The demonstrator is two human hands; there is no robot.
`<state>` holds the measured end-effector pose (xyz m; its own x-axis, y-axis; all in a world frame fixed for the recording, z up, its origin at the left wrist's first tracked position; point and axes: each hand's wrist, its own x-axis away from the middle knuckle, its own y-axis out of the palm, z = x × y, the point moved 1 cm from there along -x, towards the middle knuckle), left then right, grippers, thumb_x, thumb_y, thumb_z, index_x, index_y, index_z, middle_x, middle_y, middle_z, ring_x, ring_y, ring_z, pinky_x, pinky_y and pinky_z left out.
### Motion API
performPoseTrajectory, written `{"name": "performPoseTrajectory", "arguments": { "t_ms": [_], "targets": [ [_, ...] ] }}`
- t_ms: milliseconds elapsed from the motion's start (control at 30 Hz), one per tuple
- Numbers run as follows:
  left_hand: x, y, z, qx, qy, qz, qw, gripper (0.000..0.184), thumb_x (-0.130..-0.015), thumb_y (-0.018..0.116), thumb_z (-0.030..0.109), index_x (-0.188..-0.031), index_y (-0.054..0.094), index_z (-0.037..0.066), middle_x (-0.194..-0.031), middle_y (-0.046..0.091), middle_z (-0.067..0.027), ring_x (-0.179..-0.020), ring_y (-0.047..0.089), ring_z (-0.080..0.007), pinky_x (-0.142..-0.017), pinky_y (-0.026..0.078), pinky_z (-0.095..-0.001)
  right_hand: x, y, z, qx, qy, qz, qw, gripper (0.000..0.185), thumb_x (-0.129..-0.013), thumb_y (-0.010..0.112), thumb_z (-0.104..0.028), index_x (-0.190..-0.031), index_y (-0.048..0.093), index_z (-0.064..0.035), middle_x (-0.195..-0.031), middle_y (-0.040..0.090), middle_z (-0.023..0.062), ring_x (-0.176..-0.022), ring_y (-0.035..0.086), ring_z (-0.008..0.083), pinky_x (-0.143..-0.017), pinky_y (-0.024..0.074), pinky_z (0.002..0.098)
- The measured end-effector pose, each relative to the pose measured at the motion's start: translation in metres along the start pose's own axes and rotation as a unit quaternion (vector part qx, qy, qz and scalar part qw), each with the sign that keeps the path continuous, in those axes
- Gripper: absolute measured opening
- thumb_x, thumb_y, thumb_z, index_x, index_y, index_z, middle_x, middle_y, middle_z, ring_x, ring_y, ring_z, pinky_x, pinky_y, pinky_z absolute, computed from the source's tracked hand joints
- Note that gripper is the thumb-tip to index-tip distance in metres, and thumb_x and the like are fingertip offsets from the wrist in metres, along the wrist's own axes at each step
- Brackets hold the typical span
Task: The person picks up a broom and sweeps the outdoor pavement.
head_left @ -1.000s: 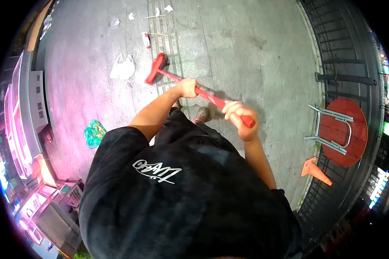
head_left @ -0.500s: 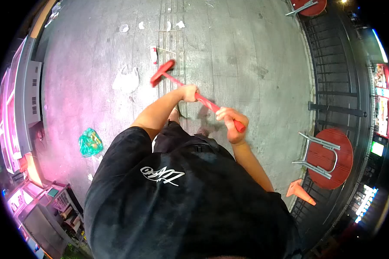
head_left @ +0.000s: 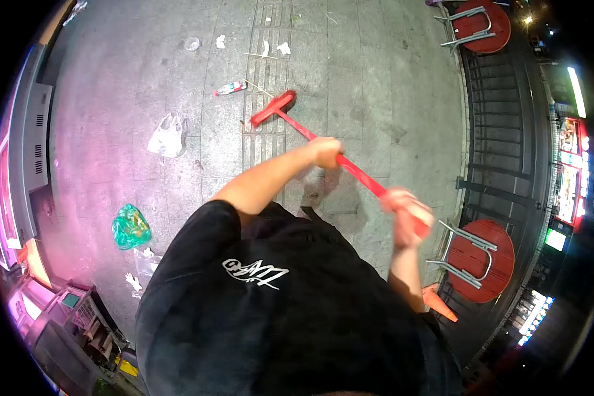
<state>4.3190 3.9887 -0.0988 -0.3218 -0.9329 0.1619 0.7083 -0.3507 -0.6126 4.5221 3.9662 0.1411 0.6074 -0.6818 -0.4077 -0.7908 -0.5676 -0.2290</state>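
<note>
A red broom slants across the pavement in front of me, its bristled head low over the ribbed strip of paving. My left hand is closed around the middle of the handle. Higher up, near the handle's end, my right hand grips it too, a little blurred. Just left of the broom head lies a plastic bottle with a red label and cap, on its side. A thin stick lies between the bottle and the head.
A white plastic bag and a green bag of rubbish lie on the left. Paper scraps are scattered ahead. Along the right railing stand folded red round tables and an orange cone. Shop equipment lines the left.
The broom head has moved right relative to my body, and both hands have shifted right with the handle. The bottle has turned from lengthwise to sideways. My view has shifted slightly.
</note>
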Motion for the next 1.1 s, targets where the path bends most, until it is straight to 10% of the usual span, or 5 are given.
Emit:
{"name": "performPoseTrajectory", "arguments": {
  "t_ms": [267, 500, 700, 767, 1100],
  "targets": [
    [0.025, -0.04, -0.15, -0.057, -0.149, -0.017, 0.987, 0.027, -0.082, 0.069, 0.033, -0.092, 0.077, 0.01, -0.094, 0.074, -0.0211, -0.095, 0.071, -0.04, -0.082, 0.056, -0.0512, 0.006, 0.08, 0.116, -0.063, 0.176, -0.001, 0.982, 0.019, -0.099, 0.056, -0.009, -0.091, 0.066, 0.0048, -0.119, 0.071, 0.0234, -0.118, 0.065, 0.0358, -0.106, 0.0464, 0.0479],
    [-0.006, -0.077, -0.049, -0.037, -0.033, 0.077, 0.996, 0.016, -0.076, 0.07, 0.024, -0.081, 0.073, 0.01, -0.082, 0.071, -0.0191, -0.085, 0.069, -0.0415, -0.074, 0.054, -0.0527, -0.054, 0.006, 0.033, -0.049, 0.02, -0.027, 0.998, 0.031, -0.097, 0.057, -0.018, -0.071, 0.055, 0.0, -0.095, 0.073, 0.0269, -0.1, 0.069, 0.0416, -0.094, 0.0501, 0.0557],
    [-0.091, -0.045, -0.033, 0.008, 0.084, -0.048, 0.995, 0.023, -0.079, 0.073, 0.03, -0.09, 0.077, 0.01, -0.09, 0.073, -0.0196, -0.087, 0.069, -0.0399, -0.074, 0.055, -0.0484, -0.045, -0.012, 0.042, 0.012, 0.045, 0.054, 0.997, 0.031, -0.099, 0.056, -0.02, -0.078, 0.063, 0.0024, -0.092, 0.073, 0.0218, -0.094, 0.069, 0.036, -0.09, 0.0517, 0.0495],
    [-0.118, -0.025, -0.088, 0.01, 0.038, -0.186, 0.982, 0.027, -0.079, 0.074, 0.033, -0.096, 0.077, 0.011, -0.092, 0.074, -0.0194, -0.089, 0.07, -0.0384, -0.076, 0.054, -0.0478, -0.024, -0.004, 0.095, 0.012, 0.114, 0.108, 0.988, 0.025, -0.099, 0.058, -0.014, -0.086, 0.068, 0.0055, -0.096, 0.074, 0.0185, -0.097, 0.069, 0.0309, -0.088, 0.0533, 0.0433],
    [-0.122, -0.115, -0.141, -0.211, -0.172, -0.04, 0.961, 0.047, -0.085, 0.07, 0.051, -0.111, 0.075, 0.012, -0.119, 0.072, -0.0173, -0.108, 0.069, -0.0361, -0.091, 0.054, -0.0487, -0.067, -0.046, 0.224, -0.178, 0.304, 0.084, 0.932, 0.026, -0.103, 0.06, -0.019, -0.109, 0.071, 0.0035, -0.134, 0.066, 0.0183, -0.113, 0.067, 0.0255, -0.092, 0.0558, 0.0367]
  ]
}}
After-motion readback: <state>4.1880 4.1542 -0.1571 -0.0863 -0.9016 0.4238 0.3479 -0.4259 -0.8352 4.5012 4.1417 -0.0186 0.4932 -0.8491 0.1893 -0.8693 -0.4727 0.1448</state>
